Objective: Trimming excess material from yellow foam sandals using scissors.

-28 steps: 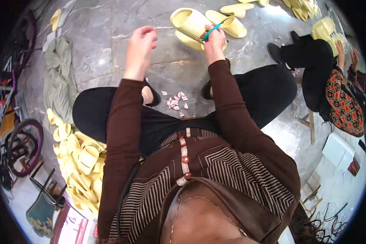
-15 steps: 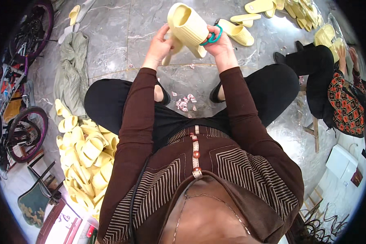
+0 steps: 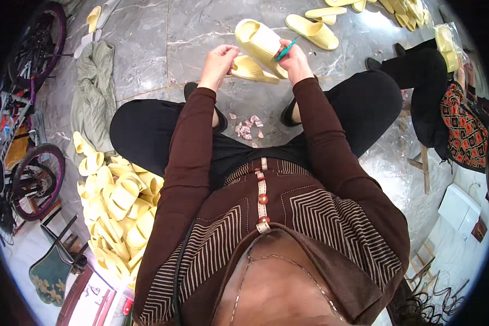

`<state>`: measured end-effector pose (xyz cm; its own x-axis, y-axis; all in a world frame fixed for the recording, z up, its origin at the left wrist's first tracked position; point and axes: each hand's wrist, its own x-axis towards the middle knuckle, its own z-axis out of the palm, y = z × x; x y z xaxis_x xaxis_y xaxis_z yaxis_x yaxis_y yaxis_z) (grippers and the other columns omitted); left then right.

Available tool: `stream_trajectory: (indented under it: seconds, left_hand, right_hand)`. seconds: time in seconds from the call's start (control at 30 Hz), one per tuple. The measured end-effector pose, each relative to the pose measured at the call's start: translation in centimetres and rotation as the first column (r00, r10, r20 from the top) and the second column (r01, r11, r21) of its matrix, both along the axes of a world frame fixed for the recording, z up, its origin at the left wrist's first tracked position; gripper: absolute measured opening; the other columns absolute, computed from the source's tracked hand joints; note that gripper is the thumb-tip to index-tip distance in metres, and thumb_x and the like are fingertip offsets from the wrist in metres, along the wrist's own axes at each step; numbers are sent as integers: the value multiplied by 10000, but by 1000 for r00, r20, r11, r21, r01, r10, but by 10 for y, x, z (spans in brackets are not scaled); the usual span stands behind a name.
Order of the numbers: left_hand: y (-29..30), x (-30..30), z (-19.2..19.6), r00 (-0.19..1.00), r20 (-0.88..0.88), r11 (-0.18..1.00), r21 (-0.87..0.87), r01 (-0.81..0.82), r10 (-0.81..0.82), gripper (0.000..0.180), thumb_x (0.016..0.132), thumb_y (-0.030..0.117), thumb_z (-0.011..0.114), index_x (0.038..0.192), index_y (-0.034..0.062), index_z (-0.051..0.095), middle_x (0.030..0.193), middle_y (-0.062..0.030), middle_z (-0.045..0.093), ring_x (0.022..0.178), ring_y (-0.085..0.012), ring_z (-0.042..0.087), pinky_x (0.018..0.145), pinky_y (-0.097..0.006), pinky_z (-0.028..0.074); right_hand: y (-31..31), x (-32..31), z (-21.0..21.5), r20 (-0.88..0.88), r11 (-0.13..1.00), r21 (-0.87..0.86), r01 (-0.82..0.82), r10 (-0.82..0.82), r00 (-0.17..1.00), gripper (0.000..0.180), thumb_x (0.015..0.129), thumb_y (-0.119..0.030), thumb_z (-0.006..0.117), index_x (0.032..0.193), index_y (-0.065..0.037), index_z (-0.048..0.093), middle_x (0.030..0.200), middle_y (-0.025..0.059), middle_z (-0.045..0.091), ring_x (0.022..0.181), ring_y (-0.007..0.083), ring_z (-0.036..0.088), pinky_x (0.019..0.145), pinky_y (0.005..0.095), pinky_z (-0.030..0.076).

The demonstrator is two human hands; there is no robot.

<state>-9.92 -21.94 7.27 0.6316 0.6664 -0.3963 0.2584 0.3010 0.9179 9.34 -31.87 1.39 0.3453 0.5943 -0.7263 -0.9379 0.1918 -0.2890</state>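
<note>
Right hand: closed around a pair of teal-handled scissors and pressed against the strap side of a pale yellow slipper, which is raised above the floor in front of the person's knees.
Left hand: fingers curled shut, pinching the sole end of what seems to be a second yellow slipper just beneath the first; the exact grip is hard to make out.
Slipper feel: looks like moulded foam, so probably light, soft and bendy, not fragile, matte enough not to slip. The thick sole edge or the broad strap seems the surest place to hold it.
Between the feet: small pinkish scraps lie on the grey marble floor.
Person's left side: a big heap of yellow slippers, a crumpled green cloth, bicycles.
Far edge: more loose slippers; another seated person to the right.
</note>
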Motion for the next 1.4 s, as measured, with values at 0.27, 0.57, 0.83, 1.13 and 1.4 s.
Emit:
stream_trajectory:
  seconds: [0.27,0.57,0.83,1.13,1.4]
  left_hand:
    - [18,-22,-91,883,-446,735,646,206,144,282,771,261,506,859,20,622,733,-180,610,678,-307,592,636,-370,450]
    - [36,-55,-114,894,-421,889,454,58,157,226,805,210,484,850,24,604,545,-15,496,468,-98,476,408,-242,362]
    - [17,-25,-53,958,-287,985,171,24,26,157,819,136,487,841,42,611,574,9,508,487,-59,455,428,-210,350]
    - [12,-21,-39,980,-194,976,201,79,-39,154,838,143,505,860,33,611,625,18,530,540,-52,468,496,-197,392]
    - [23,-23,-14,973,-61,969,123,-215,224,172,858,140,478,916,18,583,588,16,489,512,-72,458,489,-216,414]
  right_hand:
    - [-20,-46,-13,511,832,-433,-347,544,666,171,764,-115,588,909,-36,542,626,17,497,485,115,470,417,251,411]
    - [-9,-102,-51,299,533,60,-844,797,525,300,737,-140,621,1003,-68,503,688,4,518,531,107,477,429,231,384]
    - [-6,-91,-47,212,512,365,-778,768,605,321,727,-167,626,1008,-97,489,689,2,520,584,102,488,467,235,376]
    - [-5,-82,-21,432,670,221,-709,585,687,271,722,-200,643,939,-68,551,685,1,529,564,89,492,448,225,376]
    - [6,-65,-5,480,856,28,-516,441,758,307,747,-173,627,1006,-47,521,671,15,530,515,88,497,414,204,385]
